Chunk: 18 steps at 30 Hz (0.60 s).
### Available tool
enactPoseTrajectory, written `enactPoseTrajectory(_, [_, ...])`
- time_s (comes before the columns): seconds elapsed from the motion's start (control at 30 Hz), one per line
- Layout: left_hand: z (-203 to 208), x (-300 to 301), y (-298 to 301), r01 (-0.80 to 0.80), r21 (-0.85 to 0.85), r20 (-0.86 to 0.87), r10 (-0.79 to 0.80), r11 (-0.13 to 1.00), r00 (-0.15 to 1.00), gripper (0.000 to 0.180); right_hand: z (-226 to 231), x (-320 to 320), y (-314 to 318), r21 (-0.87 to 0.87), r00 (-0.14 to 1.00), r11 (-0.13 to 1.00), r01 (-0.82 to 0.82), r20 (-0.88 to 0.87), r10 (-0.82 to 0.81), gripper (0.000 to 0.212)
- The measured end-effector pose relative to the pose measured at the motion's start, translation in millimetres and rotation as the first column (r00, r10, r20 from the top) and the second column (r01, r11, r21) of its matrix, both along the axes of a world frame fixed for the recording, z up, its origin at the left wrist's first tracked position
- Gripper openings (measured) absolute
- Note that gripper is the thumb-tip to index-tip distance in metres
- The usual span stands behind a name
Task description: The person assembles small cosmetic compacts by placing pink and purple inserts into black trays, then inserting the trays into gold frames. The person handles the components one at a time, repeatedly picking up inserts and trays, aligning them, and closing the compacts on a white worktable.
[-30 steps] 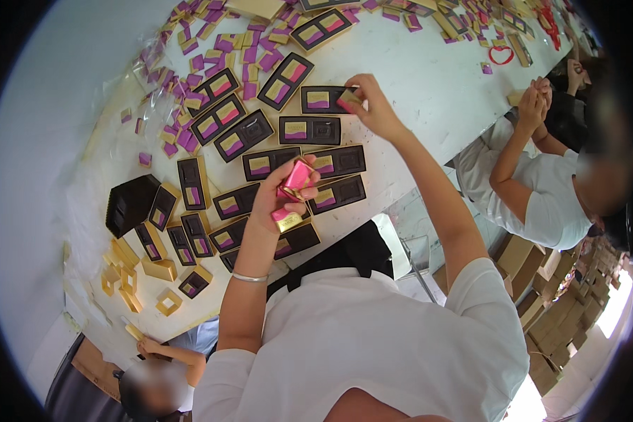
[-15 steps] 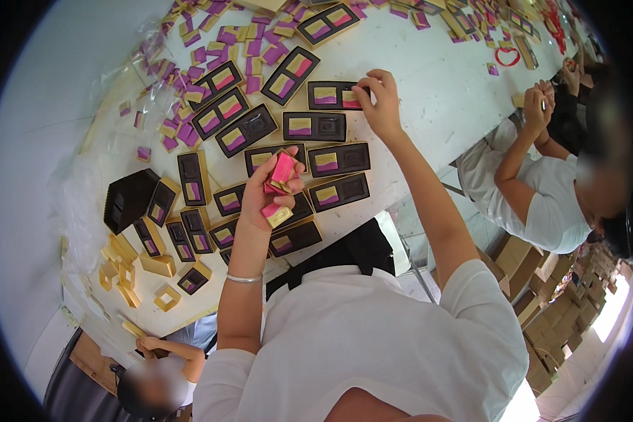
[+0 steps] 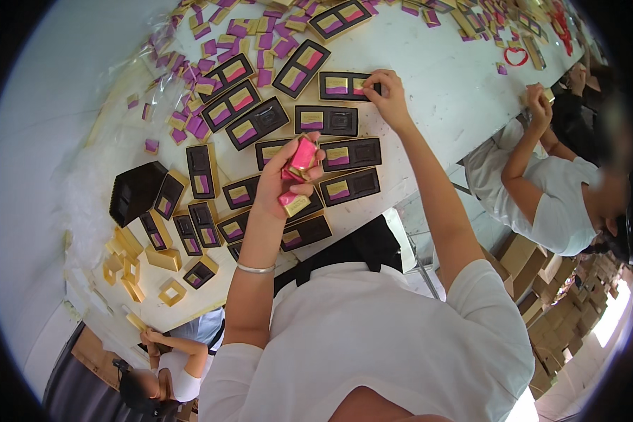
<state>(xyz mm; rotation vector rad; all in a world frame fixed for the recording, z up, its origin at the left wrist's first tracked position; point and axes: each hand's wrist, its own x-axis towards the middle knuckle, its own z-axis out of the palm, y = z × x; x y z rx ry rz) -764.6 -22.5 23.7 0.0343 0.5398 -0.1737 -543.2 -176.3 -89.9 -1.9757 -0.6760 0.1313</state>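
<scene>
— While the right hand (image 3: 388, 98) is pinched on a wrapped square at a far tray (image 3: 344, 86), why are others kept in the left hand (image 3: 288, 179)?
— Pink squares (image 3: 301, 158) are gripped there as ready stock above the counter (image 3: 443, 77).

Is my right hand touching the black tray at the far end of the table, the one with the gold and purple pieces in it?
Touching. In the head view the right hand has its fingertips on the right end of the black tray.

Left hand (image 3: 286, 179) raised, fingers curled closed; right hand (image 3: 387, 98) outstretched forward, fingertips pinched, palm down.
</scene>
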Motion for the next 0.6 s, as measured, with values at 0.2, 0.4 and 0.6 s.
enactPoseTrajectory(0.2, [14, 19, -13, 0.031, 0.1, 0.096, -0.041, 0.995, 0.995, 0.039, 13, 45, -39, -0.087, 0.98, 0.995, -0.044, 0.19, 0.06, 0.017])
enactPoseTrajectory(0.4, [14, 20, -28, -0.061, 0.238, 0.06, 0.048, 0.969, 0.997, 0.031, 143, -83, -3, 0.104, 0.896, 0.898, -0.428, -0.08, 0.437, 0.041])
enactPoseTrajectory(0.6, [33, 28, -44, -0.061, 0.644, -0.145, 0.2, 0.763, 0.969, 0.034, 135, -123, -4, 0.313, 0.845, 0.944, -0.108, -0.471, 0.253, 0.039])
